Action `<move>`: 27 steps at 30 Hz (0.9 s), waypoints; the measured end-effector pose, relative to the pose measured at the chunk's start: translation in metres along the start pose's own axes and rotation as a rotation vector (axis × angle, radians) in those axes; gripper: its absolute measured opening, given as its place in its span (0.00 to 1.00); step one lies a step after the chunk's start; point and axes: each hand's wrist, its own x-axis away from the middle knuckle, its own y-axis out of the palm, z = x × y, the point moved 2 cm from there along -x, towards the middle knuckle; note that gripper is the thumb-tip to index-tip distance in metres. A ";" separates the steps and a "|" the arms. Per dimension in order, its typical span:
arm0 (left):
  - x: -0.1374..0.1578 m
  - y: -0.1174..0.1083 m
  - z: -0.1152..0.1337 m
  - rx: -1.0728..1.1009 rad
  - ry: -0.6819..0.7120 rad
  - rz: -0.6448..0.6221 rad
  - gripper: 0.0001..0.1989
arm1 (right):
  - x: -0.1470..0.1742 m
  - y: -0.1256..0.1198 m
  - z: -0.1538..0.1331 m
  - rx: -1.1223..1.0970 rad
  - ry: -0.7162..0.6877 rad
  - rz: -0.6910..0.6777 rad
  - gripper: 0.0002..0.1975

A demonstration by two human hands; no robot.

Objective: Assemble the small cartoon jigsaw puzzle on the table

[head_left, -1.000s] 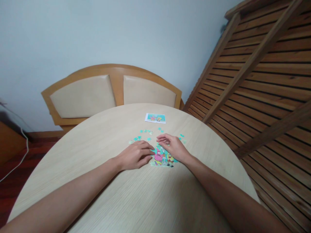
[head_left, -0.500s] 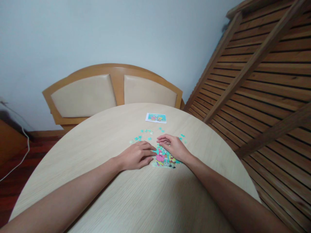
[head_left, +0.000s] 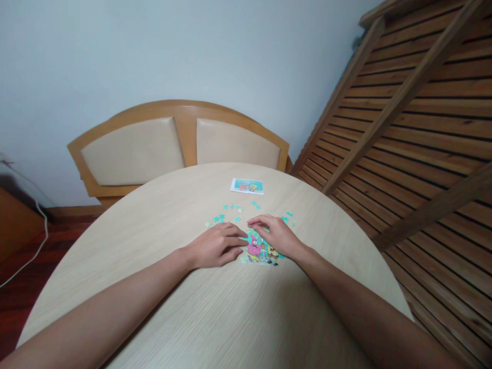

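Observation:
A partly assembled jigsaw puzzle (head_left: pixel 253 251) with pink and yellow cartoon figures lies on the table between my hands. My left hand (head_left: pixel 221 245) rests palm down at its left side, fingers stretched out and fingertips touching the puzzle's left edge. Over the upper right part of the puzzle is my right hand (head_left: pixel 279 234), its fingers bent and drawn together at the top edge. Whatever its fingertips hold, if anything, is hidden. Loose turquoise puzzle pieces (head_left: pixel 218 219) are scattered just beyond my left hand, and other pieces (head_left: pixel 286 217) lie beyond my right.
Farther back on the round wooden table (head_left: pixel 161 225) lies a picture card (head_left: pixel 247 186) with similar figures. A padded headboard (head_left: pixel 190 143) stands behind the table against the wall. Slatted wooden panelling (head_left: pixel 415 118) leans on the right. A white cable (head_left: pixel 44 225) hangs at the left.
My right hand has shifted down slightly over the puzzle, covering more of the yellow figure. My left hand stays in place.

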 end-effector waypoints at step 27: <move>0.000 -0.002 0.003 0.017 -0.023 0.009 0.15 | 0.009 -0.013 -0.003 0.397 -0.297 -0.178 0.11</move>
